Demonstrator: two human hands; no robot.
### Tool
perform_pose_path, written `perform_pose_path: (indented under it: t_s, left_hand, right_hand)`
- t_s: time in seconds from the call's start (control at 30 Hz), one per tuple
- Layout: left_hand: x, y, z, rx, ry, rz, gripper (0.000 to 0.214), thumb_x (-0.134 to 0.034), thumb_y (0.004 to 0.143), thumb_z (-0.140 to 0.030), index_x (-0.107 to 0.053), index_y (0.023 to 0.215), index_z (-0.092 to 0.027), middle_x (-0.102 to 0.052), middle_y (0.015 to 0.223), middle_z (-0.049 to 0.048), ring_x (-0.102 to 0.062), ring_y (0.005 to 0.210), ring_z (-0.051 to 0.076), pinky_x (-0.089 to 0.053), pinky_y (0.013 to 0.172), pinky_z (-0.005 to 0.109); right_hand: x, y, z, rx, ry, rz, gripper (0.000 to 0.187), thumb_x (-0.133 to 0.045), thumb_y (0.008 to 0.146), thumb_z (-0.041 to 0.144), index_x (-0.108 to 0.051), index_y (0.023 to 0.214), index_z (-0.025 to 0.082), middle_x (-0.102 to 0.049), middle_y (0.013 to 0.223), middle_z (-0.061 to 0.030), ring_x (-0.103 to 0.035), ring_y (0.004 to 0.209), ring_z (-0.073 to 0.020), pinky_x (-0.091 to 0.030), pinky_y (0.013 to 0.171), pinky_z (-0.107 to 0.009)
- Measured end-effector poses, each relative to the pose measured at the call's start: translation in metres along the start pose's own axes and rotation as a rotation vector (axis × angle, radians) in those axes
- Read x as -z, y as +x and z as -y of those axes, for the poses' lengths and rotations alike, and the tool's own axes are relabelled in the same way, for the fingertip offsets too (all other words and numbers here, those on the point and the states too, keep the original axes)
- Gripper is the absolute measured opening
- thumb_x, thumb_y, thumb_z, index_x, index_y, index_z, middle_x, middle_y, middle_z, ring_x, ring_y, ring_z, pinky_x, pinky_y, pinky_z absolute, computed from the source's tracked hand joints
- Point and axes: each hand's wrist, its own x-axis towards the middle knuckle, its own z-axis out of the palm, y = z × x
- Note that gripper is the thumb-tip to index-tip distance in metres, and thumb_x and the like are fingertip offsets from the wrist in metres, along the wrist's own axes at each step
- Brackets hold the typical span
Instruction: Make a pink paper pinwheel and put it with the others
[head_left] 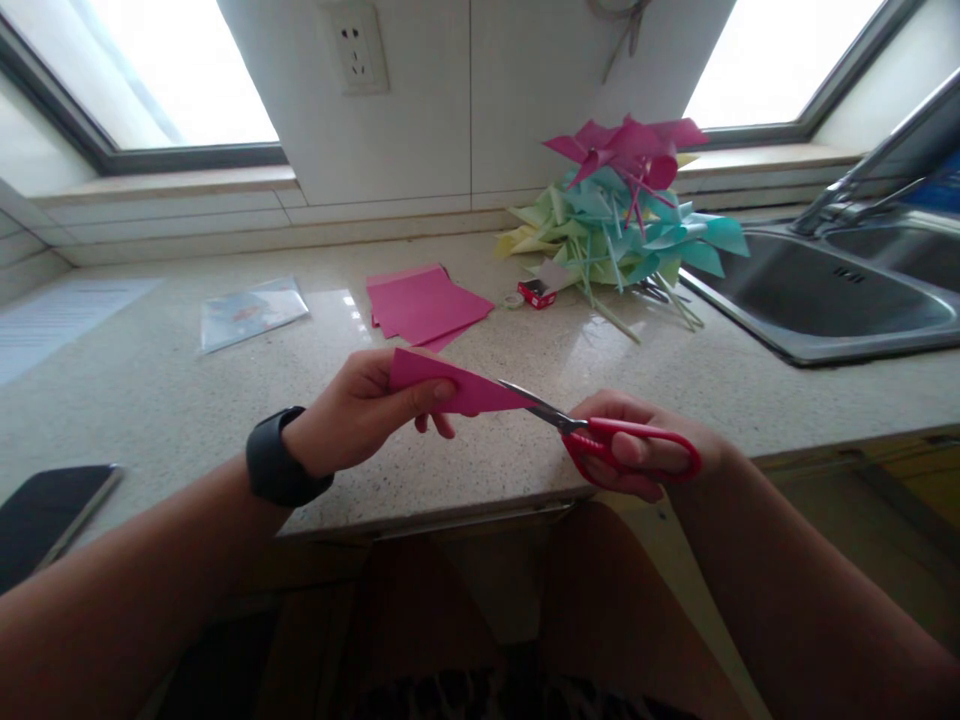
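My left hand (375,410) pinches a folded piece of pink paper (469,388) between thumb and fingers, above the front part of the counter. The paper tapers to a point on the right. Through the finger loops of red-handled scissors (637,445) go the fingers of my right hand (630,450). The scissors' blades are parted, and they meet the paper near its pointed right end. Behind the paper lies a stack of pink paper sheets (427,302) on the counter.
Several paper pinwheels (622,215) in pink, blue, green and yellow are heaped at the back right. Beside them are a small red box (537,293) and a tape roll (514,300). A steel sink (817,290), a plastic packet (253,312), a printed sheet (67,310) and a phone (52,510) lie further out.
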Motion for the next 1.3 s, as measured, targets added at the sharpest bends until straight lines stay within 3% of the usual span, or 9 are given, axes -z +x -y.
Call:
perform_pose_path:
  t_s: [0.3, 0.43, 0.7, 1.3]
  left_hand:
    - [0.001, 0.0, 0.003, 0.004, 0.016, -0.019, 0.022, -0.068, 0.092, -0.033, -0.072, 0.099, -0.013, -0.075, 0.078, 0.0066, -0.063, 0.052, 0.011, -0.047, 0.043, 0.02]
    - [-0.002, 0.001, 0.001, -0.015, -0.01, 0.015, 0.021, -0.067, 0.092, -0.032, -0.073, 0.094, -0.013, -0.073, 0.072, 0.0047, -0.059, 0.05, 0.01, -0.047, 0.044, 0.02]
    - [-0.007, 0.0, -0.002, -0.017, -0.019, 0.078, 0.019, -0.064, 0.095, -0.031, -0.074, 0.098, -0.015, -0.076, 0.083, 0.0066, -0.06, 0.053, 0.009, -0.047, 0.046, 0.019]
    - [-0.011, -0.001, -0.001, -0.013, -0.035, 0.087, 0.019, -0.063, 0.095, -0.03, -0.074, 0.099, -0.014, -0.077, 0.087, 0.0076, -0.063, 0.056, 0.01, -0.047, 0.047, 0.02]
  right_hand:
    - [-0.003, 0.004, 0.004, -0.016, -0.014, -0.01, 0.048, -0.056, 0.094, 0.055, -0.051, 0.067, 0.016, -0.044, 0.045, 0.0065, -0.031, 0.036, -0.0033, -0.02, 0.034, -0.016]
    - [-0.001, 0.002, 0.003, -0.004, -0.018, 0.02, 0.047, -0.053, 0.095, 0.056, -0.052, 0.07, 0.017, -0.045, 0.048, 0.0065, -0.036, 0.037, -0.0045, -0.024, 0.036, -0.016]
    - [0.001, -0.002, 0.002, -0.027, 0.009, 0.025, 0.047, -0.055, 0.094, 0.058, -0.055, 0.075, 0.015, -0.048, 0.051, 0.0056, -0.037, 0.038, -0.0047, -0.024, 0.036, -0.017]
    - [-0.002, 0.003, 0.003, -0.034, 0.037, 0.021, 0.05, -0.061, 0.089, 0.06, -0.053, 0.069, 0.016, -0.046, 0.047, 0.0065, -0.035, 0.036, -0.0034, -0.022, 0.034, -0.015]
